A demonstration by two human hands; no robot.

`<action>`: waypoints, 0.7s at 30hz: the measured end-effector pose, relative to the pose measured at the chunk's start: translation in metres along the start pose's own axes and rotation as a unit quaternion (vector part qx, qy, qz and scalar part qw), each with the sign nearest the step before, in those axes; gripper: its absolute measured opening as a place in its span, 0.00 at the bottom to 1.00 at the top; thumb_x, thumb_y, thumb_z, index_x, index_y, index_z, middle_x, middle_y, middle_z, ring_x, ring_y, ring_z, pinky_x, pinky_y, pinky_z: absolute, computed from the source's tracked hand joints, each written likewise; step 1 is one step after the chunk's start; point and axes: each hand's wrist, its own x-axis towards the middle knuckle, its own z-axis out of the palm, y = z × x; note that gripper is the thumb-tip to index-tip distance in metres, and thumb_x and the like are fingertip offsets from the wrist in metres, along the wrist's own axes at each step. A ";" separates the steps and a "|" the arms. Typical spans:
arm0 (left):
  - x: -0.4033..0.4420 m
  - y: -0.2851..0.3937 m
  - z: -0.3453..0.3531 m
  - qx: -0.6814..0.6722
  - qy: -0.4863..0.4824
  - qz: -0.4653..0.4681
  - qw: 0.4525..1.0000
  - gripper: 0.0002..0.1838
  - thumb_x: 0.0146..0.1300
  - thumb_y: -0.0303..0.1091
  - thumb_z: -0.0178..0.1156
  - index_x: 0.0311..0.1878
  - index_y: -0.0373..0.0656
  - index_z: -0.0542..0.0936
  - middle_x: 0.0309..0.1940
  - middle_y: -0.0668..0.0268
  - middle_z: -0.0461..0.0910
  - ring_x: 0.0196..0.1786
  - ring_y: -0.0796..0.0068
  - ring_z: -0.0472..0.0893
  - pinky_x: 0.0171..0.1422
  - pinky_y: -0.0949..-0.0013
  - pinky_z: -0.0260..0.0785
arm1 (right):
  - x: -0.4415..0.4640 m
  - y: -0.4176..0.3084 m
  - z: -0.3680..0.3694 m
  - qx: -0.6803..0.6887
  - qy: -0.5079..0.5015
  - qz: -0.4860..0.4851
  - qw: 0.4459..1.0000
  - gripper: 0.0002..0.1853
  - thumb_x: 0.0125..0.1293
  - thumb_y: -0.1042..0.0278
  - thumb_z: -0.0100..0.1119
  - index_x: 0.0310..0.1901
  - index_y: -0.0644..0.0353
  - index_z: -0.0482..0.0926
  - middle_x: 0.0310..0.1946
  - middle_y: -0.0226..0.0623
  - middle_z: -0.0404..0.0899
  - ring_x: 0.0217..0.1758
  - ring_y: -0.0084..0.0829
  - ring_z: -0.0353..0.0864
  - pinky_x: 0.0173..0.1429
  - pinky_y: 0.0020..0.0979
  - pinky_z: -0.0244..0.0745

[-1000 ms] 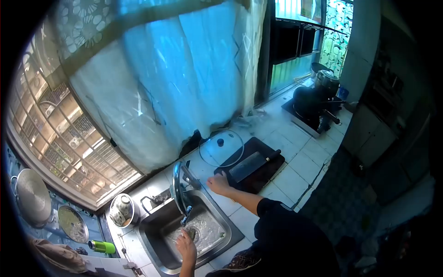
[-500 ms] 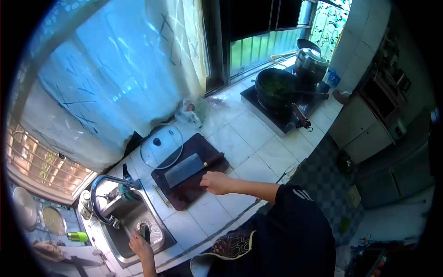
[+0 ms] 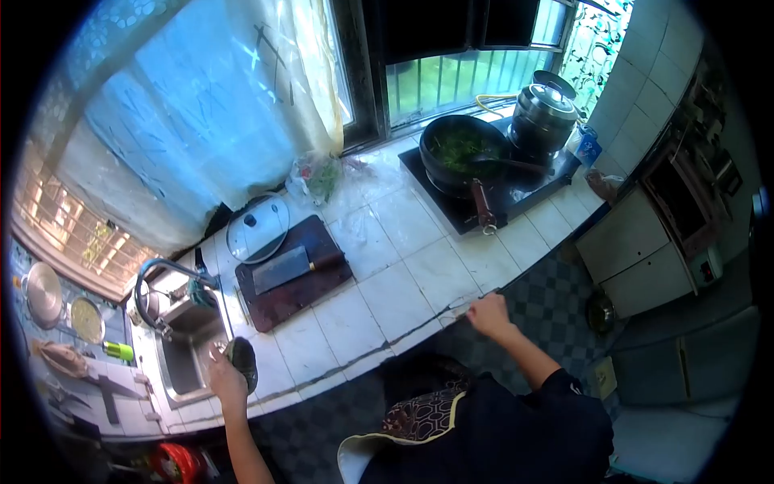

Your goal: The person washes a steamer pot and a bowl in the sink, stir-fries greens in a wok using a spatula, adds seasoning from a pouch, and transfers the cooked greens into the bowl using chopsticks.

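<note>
My left hand [image 3: 228, 377] grips a dark, rounded bowl [image 3: 243, 365], tilted on its side just right of the sink [image 3: 193, 355]. Its contents, if any, cannot be made out. My right hand [image 3: 489, 313] hovers over the counter's front edge with the fingers curled closed, and no object shows in it. On the white tiled counter [image 3: 419, 274], a cleaver [image 3: 282, 270] lies flat on a dark cutting board [image 3: 302, 298]. A glass lid [image 3: 258, 230] rests against the board's back left edge.
A wok [image 3: 463, 153] with leafy greens and a spatula in it sits on the black stove [image 3: 512, 198], its handle pointing forward. Behind it stands a steel pot [image 3: 544, 117]. Plastic bags [image 3: 318, 177] lie near the curtain. The faucet [image 3: 149, 294] arches over the sink.
My left hand has lifted the dark bowl up and out of the sink. My right hand has moved right, away from the cutting board. The view has shifted.
</note>
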 end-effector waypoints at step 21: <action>-0.061 0.281 0.158 -0.778 -0.202 -0.559 0.202 0.17 0.66 0.31 0.43 0.57 0.44 0.66 0.58 0.53 0.64 0.59 0.49 0.68 0.56 0.35 0.64 | 0.118 0.169 -0.210 -0.014 0.387 0.036 0.921 0.29 0.54 0.67 0.57 0.58 0.61 0.62 0.48 0.53 0.70 0.51 0.48 0.71 0.49 0.43 0.71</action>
